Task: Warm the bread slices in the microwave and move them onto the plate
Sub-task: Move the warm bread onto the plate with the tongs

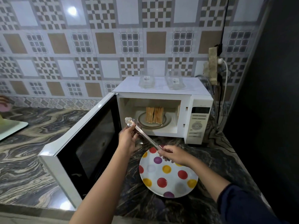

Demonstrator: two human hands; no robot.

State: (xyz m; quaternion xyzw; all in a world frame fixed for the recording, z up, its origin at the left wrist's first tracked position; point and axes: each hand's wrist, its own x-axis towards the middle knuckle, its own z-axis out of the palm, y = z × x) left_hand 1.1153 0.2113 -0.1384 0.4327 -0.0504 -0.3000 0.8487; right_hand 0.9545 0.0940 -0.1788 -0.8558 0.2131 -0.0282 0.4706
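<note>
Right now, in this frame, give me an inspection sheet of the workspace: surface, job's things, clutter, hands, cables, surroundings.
Surface: marbled stone counter, no spills seen.
Job's things: microwave with its door swung open; bread slices standing upright inside on the turntable; spotted plate on the counter in front, no bread on it.
Clutter: two glass jars on top of the microwave; white tray at far left.
Hands: left hand and right hand both hold metal tongs.
Cables: white plug and cord at the wall socket, right.
Surroundings: patterned tile wall, dark panel at right.
</note>
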